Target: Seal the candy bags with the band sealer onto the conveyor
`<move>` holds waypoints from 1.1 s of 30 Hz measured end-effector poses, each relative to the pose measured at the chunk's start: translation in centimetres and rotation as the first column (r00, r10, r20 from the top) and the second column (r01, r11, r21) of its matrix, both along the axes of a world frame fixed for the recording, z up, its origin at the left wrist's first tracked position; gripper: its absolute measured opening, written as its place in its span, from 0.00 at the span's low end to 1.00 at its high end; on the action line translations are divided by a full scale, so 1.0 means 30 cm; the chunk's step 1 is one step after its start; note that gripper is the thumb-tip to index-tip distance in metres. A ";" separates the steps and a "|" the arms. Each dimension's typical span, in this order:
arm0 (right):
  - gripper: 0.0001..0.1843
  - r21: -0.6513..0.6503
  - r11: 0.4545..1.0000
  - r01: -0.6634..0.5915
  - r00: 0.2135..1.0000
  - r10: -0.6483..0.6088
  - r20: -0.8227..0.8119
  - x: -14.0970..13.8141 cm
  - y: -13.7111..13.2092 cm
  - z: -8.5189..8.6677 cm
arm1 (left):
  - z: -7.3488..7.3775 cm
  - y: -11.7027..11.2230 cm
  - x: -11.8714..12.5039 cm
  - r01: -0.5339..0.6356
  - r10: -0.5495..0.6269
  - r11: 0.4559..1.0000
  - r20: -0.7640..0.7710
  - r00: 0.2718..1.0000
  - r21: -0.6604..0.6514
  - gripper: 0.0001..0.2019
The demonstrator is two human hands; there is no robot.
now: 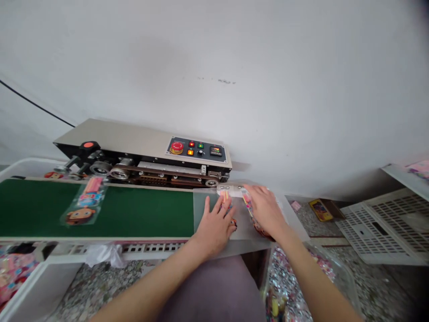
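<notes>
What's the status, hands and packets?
Left hand on one packet; right hand on second packet. Third packet on belt, apart from hands. No obstruction visible.

Beyond left hand (214, 228): sealer (134, 139) blocks. Left of left hand: open belt (147, 212) as far as a lone packet (83, 201). Between it and right hand (266, 208): narrow gap, near packet (225, 195) and second packet (248, 205) crowding either side. Right of right hand: bare strip of sheet (295, 223), then crate (385, 232).
</notes>
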State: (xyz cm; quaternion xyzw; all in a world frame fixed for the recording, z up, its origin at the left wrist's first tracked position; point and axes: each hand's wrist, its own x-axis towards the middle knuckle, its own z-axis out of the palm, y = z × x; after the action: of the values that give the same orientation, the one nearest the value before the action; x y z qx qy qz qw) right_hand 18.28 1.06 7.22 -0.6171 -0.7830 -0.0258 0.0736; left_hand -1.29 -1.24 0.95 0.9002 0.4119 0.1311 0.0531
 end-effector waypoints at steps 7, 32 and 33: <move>0.28 0.027 0.993 0.112 0.963 -0.115 0.245 0.076 -0.120 -0.099 | -0.005 0.036 -0.118 0.027 -0.028 0.998 0.005 1.000 0.049 0.24; 0.34 -0.125 0.928 0.350 0.927 -0.324 0.190 -0.018 -0.127 -0.095 | 0.015 0.085 0.035 0.143 -0.143 0.990 -0.049 0.988 -0.013 0.34; 0.33 -0.110 0.924 0.366 0.921 -0.342 0.188 -0.013 -0.123 -0.097 | 0.017 0.082 0.026 0.137 -0.137 0.991 -0.062 0.989 -0.009 0.34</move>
State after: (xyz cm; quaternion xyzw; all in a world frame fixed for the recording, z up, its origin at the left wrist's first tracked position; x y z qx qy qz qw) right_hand 17.90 -2.63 4.31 -0.7479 -0.6617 -0.0336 -0.0422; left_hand -0.50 1.23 1.46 0.9299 0.3508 0.0980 0.0514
